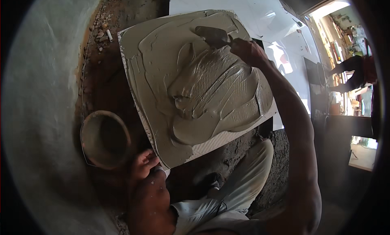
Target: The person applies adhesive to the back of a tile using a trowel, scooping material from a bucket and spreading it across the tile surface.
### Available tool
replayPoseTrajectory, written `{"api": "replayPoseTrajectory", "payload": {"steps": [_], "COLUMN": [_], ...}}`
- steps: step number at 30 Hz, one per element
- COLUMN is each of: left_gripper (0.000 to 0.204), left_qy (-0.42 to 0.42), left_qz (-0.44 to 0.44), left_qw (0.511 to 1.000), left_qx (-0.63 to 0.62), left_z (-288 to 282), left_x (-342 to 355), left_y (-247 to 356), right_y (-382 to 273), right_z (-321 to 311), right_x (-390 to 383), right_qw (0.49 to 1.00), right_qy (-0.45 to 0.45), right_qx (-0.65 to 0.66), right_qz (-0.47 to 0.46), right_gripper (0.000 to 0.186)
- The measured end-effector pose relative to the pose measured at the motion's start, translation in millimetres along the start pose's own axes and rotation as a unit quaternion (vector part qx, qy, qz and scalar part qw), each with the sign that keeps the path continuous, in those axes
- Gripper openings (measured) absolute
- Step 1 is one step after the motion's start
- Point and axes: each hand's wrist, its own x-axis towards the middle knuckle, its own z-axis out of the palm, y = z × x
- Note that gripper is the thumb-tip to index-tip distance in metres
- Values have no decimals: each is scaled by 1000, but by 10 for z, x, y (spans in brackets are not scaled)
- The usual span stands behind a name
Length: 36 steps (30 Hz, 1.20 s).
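My right hand (248, 51) grips the handle of a trowel (212, 36), its blade laid against wet grey mortar near the far side of a large tile (219, 138). The mortar (158, 72) coats most of the tile in smeared ridges and swirls, thickest in the middle. A ribbed, pale strip of the tile's back shows along its near edge. At the near left corner my left hand (145, 162) has its fingers curled against the tile's edge; part of its grip is hidden.
A round bucket (125, 127) stands left of the tile, near a grey wall (44, 93). Rubble (103, 34) lies along the wall's foot. Glossy white tiles (239, 3) lie beyond and to the right. A person's legs (353, 72) show at far right. My knee (264, 151) is close to the near edge.
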Motion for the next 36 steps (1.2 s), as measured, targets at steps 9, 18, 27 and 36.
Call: {"api": "replayPoseTrajectory", "payload": {"steps": [9,18,27,36], "left_gripper": [34,30,31,27], "left_qy": [21,5,58,-3], "left_qz": [9,20,0,57], "left_qw": [1000,999,998,998], "left_qx": [13,-46,21,-7], "left_z": [80,128,119,74], "left_x": [-83,-60,-201,-112], "left_y": [-88,-18,-63,-50], "right_y": [-542,-843,-2029,-3565], "right_z": [180,-273,-480,1299], "right_x": [-748,-1061,-784,-799], "right_qw": [938,954,950,896], "right_qy": [-259,-237,-188,-140], "right_qx": [171,170,112,-33], "right_qz": [-157,-65,-223,-421], "right_gripper": [34,37,40,39]}}
